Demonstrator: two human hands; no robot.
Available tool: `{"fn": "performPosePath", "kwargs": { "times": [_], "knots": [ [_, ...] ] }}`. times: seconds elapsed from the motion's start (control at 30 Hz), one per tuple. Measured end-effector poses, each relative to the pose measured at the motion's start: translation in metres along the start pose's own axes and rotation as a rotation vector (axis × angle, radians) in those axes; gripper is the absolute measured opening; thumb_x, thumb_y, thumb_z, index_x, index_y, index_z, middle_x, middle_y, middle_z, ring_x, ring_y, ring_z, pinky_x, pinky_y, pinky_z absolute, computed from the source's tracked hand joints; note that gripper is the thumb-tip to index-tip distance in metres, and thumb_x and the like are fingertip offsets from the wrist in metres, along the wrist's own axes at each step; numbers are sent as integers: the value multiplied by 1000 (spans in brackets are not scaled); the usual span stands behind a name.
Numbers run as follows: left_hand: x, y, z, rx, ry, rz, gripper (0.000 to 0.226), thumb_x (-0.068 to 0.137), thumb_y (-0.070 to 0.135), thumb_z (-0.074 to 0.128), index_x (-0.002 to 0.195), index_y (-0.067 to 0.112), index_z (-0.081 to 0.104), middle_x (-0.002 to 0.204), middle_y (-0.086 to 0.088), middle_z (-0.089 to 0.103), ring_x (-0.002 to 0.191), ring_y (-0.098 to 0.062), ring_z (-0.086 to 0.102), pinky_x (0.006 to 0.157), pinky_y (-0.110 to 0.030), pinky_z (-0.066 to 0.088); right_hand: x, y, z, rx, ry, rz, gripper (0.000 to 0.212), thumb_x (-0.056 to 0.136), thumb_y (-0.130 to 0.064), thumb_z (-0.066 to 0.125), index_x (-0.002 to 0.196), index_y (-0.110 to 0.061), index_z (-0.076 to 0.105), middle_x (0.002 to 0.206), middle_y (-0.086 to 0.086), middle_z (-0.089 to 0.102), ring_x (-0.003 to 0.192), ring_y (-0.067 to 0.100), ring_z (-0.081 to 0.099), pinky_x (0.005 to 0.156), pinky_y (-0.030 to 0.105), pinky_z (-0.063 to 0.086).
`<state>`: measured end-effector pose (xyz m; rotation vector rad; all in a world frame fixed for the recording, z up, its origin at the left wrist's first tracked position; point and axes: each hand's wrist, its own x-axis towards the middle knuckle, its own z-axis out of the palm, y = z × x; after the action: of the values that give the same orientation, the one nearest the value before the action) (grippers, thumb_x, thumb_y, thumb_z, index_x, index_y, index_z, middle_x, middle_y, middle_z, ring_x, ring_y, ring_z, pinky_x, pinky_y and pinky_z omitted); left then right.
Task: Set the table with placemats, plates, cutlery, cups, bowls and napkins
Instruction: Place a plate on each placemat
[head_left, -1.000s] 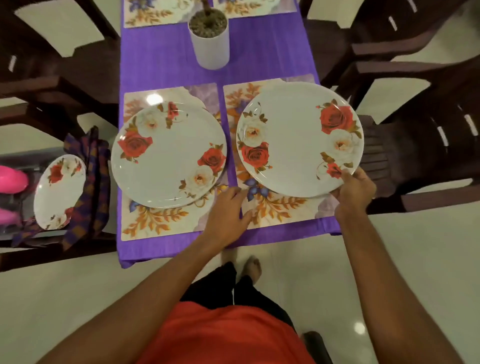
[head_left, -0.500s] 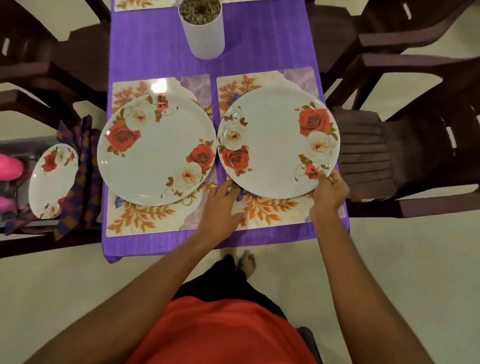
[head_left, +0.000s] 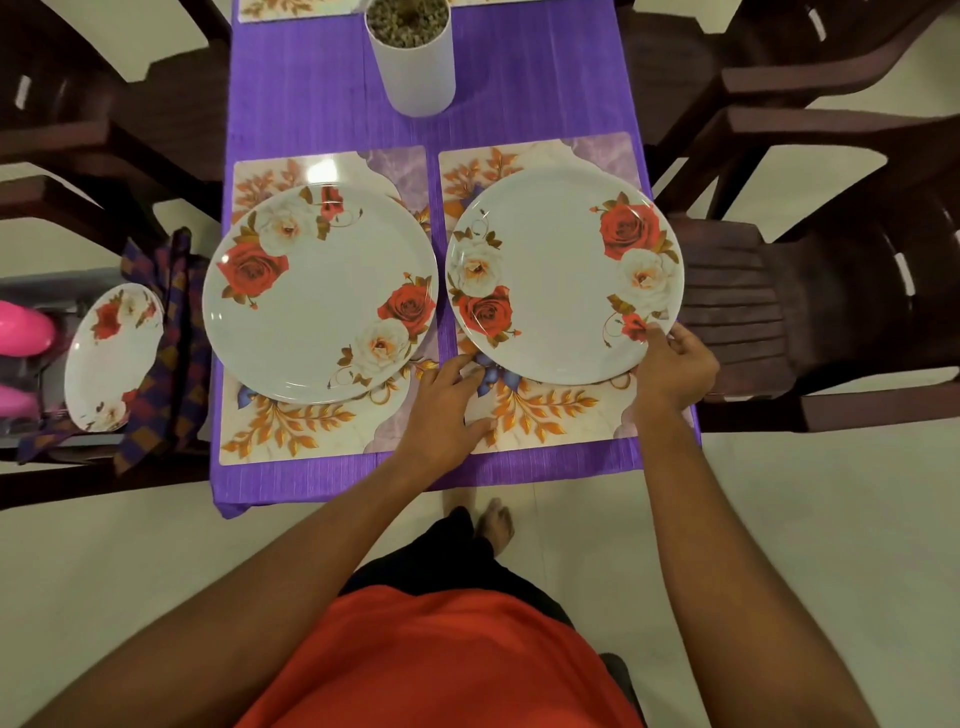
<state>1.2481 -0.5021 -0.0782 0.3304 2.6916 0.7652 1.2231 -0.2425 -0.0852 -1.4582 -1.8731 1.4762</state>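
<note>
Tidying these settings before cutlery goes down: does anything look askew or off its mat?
Yes. The left plate sits off-centre on the left placemat, its rim past that mat's left edge and seemingly that of the tablecloth. The right plate, pinched by the right hand, likewise overhangs the right side of the right placemat.

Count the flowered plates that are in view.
3: left plate on left placemat; right plate over right placemat, held by right hand; small plate left of the table. Others may be hidden.

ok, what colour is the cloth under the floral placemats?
It's a purple tablecloth, plain with fine ribbing; the head view shows it.
</note>
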Motion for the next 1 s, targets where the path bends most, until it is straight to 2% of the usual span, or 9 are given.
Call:
{"fn": "performPosePath", "kwargs": {
  "times": [0.17, 0.27, 0.3, 0.4, 0.5, 0.63, 0.73, 0.87, 1.0],
  "knots": [
    [0, -3, 1, -3, 0, 11, 69, 82, 36, 78, 143, 19, 51, 150, 1, 43, 136, -23, 36, 108, -27, 23, -5, 0, -3, -83, -6, -57, 28, 92, -32, 73, 111, -12, 75, 102, 1, 76, 81, 7, 69, 77, 30, 61],
    [-1, -5, 2, -3, -3, 18, 69, 83, 36, 77, 144, 19, 49, 151, 1, 42, 137, -23, 35, 112, -31, 26, -12, 0, -8, -87, -5, -42, 26, 95, -32, 68, 108, -11, 76, 98, -1, 75, 74, 1, 65, 67, 21, 56],
    [-1, -5, 2, -14, -9, 21, 68, 84, 35, 77, 144, 19, 50, 151, 0, 43, 137, -23, 35, 112, -32, 26, -16, 2, -9, -76, -2, -25, 24, 96, -31, 67, 105, -11, 76, 94, -3, 74, 72, 1, 65, 65, 21, 57],
    [-7, -9, -3, -100, 9, 45, 50, 86, 26, 75, 133, 14, 62, 138, -4, 56, 128, -22, 47, 109, -30, 34, -38, 12, -16, -47, -16, 43, 17, 97, -29, 64, 92, -17, 75, 84, -6, 73, 74, 10, 70, 71, 35, 63],
    [-24, -21, -15, -152, 70, 72, 29, 91, 22, 68, 118, 12, 71, 118, -4, 68, 110, -20, 59, 97, -33, 47, -78, 27, -19, -65, -71, 92, 15, 95, -31, 63, 82, -30, 69, 82, -3, 74, 75, 16, 72, 74, 41, 63],
    [-49, -62, -45, -281, 158, 56, 20, 90, 19, 64, 106, 16, 75, 104, 3, 71, 95, -11, 63, 81, -33, 56, -146, 36, 0, -126, -170, 31, 20, 90, -33, 61, 70, -32, 66, 78, -7, 73, 77, 18, 71, 76, 48, 60],
    [-68, -109, -80, -341, 241, 7, 17, 92, 16, 66, 105, 15, 76, 100, 7, 71, 88, -5, 65, 74, -26, 57, -211, 26, 36, -110, -306, -86, 21, 92, -32, 63, 71, -35, 66, 72, -6, 71, 71, 18, 70, 72, 49, 60],
    [-91, -206, -138, -364, 395, -111, 14, 92, 14, 67, 103, 11, 75, 96, 5, 73, 82, -3, 66, 72, -15, 52, -305, 2, 118, -67, -616, -256, 14, 92, -31, 66, 79, -37, 68, 75, -8, 72, 72, 16, 71, 71, 47, 60],
    [-123, -339, -194, -344, 450, -281, 14, 92, 12, 66, 103, 11, 75, 96, 4, 72, 82, 0, 65, 74, -12, 50, -409, -3, 236, -208, -950, -388, 10, 91, -32, 65, 84, -31, 73, 74, -10, 72, 72, 13, 70, 75, 36, 58]
  ]
}}
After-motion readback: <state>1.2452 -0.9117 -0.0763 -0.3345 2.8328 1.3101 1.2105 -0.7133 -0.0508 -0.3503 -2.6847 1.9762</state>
